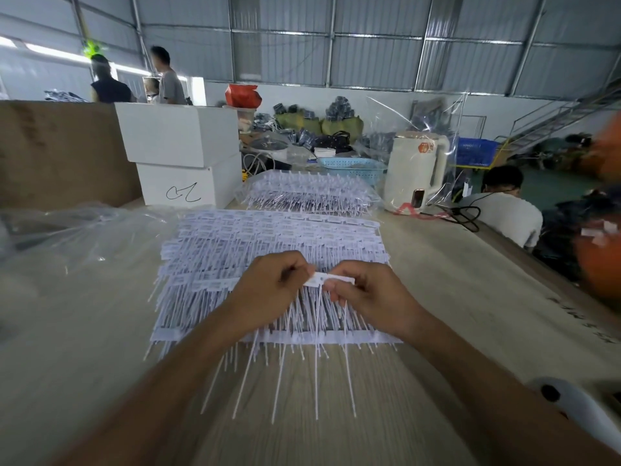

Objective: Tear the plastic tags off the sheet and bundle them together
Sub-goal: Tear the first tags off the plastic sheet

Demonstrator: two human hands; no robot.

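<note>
A wide stack of white plastic tag sheets (pixel 268 237) lies on the wooden table (pixel 437 297) in front of me, with label heads in rows and thin tails pointing toward me. My left hand (pixel 268 287) and my right hand (pixel 366 294) meet over the near rows. Together they pinch the white heads of a small group of tags (pixel 319 280), and the tails of these hang down between my hands. Several long loose tails (pixel 279 375) stick out past the sheet's near strip.
A second pile of tags (pixel 309 193) in clear plastic lies behind the stack. Two white boxes (pixel 181 156) stand at the back left, a white kettle (pixel 416 169) and a blue basket (pixel 353 166) at the back right. A crumpled clear bag (pixel 67 237) is at left. A seated person (pixel 504 210) is beyond the table's right edge.
</note>
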